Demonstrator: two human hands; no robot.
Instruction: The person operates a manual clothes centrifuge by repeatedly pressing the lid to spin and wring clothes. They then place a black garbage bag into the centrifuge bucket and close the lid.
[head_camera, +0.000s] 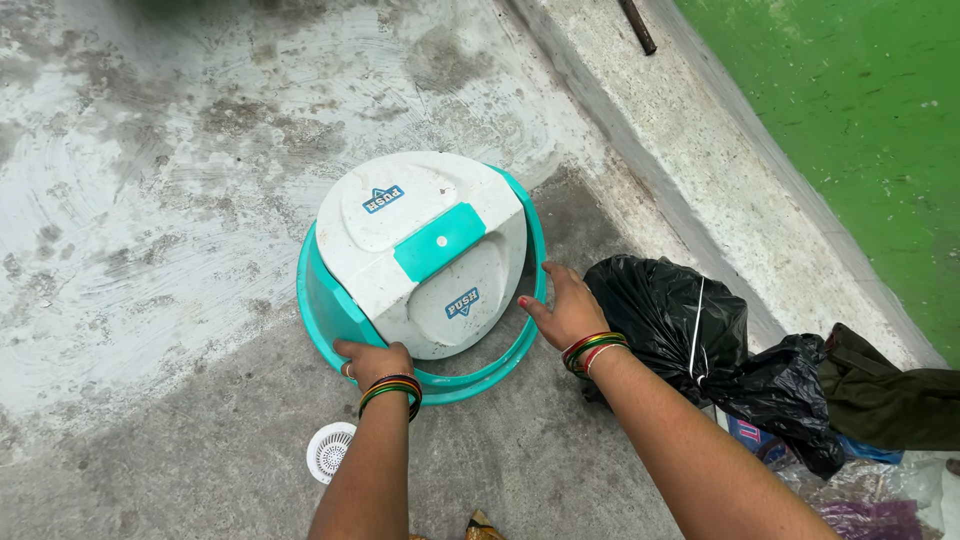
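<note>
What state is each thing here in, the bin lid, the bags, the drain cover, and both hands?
Teal plastic bin lid with white swing flap: lying on the concrete floor, flap closed.
Left hand: resting on the lid's near rim.
Right hand: touching the rim's right side.
Black plastic bag: tied shut, on the floor.
White round drain cover: flat on the floor.

We find open passage over the stained grey concrete floor (150, 200) to the left and beyond the round teal plastic bin with its white swing lid (420, 250). To the right, our hands are hemmed by a crumpled black plastic bag (670, 310) just beside the bin and the raised concrete ledge (700, 170). A white round drain cover (328, 450) lies flat near us.
</note>
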